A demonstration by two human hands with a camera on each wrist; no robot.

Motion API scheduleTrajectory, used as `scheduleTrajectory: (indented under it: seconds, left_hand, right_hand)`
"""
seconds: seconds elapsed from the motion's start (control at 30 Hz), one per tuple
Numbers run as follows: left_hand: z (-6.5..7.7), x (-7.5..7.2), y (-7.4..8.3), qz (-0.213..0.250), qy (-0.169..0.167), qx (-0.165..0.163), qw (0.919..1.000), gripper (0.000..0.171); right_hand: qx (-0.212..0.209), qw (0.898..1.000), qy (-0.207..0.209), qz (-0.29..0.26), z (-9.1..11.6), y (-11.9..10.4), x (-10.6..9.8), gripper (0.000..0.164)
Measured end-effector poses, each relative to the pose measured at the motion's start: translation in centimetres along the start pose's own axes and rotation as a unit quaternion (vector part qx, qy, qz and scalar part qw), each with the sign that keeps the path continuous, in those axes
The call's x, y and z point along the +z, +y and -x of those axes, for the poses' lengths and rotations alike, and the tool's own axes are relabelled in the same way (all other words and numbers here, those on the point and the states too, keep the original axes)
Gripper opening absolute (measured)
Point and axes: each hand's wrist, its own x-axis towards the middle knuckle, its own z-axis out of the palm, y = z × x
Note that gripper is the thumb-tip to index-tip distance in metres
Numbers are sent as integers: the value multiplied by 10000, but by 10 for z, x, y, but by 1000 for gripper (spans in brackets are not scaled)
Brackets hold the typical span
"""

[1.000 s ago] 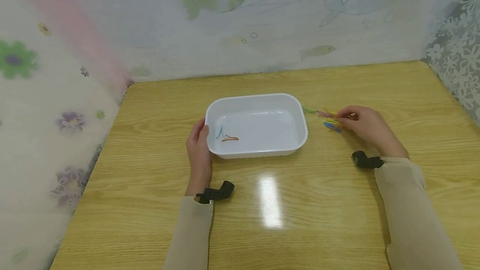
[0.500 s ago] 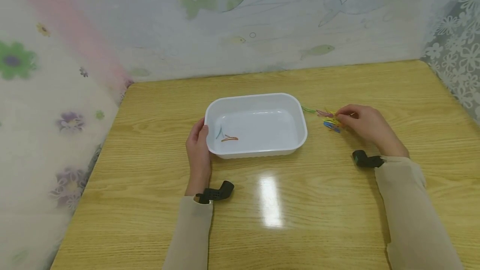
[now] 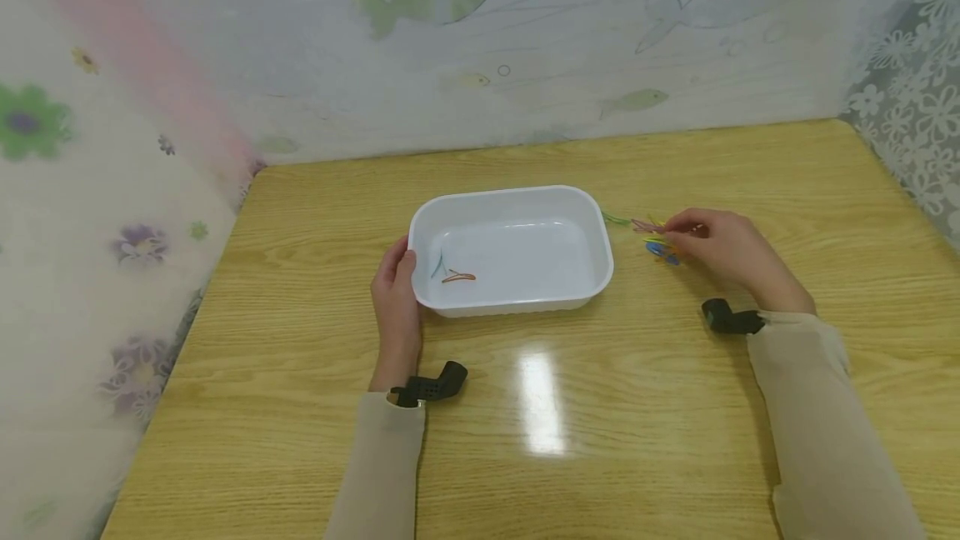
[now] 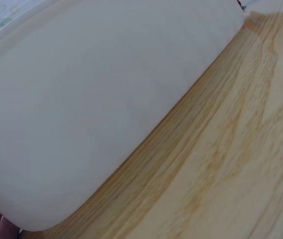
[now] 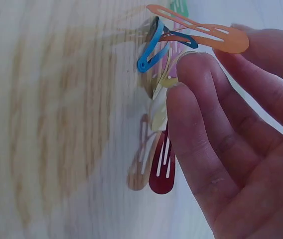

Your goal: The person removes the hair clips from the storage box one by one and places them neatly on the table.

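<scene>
My left hand holds the left end of a white plastic basin, thumb at the rim and fingers along the outer wall. Inside the basin lie an orange snap hair clip and a teal one. To the right of it, my right hand pinches an orange snap hair clip by its wide end, over a small pile of clips. A blue clip crosses the orange one's narrow part; whether they are hooked together I cannot tell. A dark red clip lies below the fingertips.
A green clip lies by the basin's right wall, and a pink clip beside the pile. Yellow clips are partly hidden by my fingers. The wooden table meets a fish-patterned wall at the back.
My right hand has shifted slightly left over the clip pile. My left hand and the basin stay in place.
</scene>
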Motion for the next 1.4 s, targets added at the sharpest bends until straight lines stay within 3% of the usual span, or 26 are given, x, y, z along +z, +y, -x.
scheduleTrajectory:
  seconds: [0.43,0.63,0.9,1.4]
  left_hand:
    - [-1,0,0,-11,18,-28,10000,31]
    - [-1,0,-1,25,8,-88,10000,31]
    - [-1,0,0,42,-3,-58,10000,31]
    - [-4,-1,-2,106,6,-21,9999,30]
  right_hand:
    - [-128,9997,-193,-62,-2,-15,8,38]
    - [-276,9995,-133,78,-1,-25,11,33]
    - [-444,9990,-73,66,2,-42,11,41]
    - [-835,9961,71,-273,0,-76,14,36]
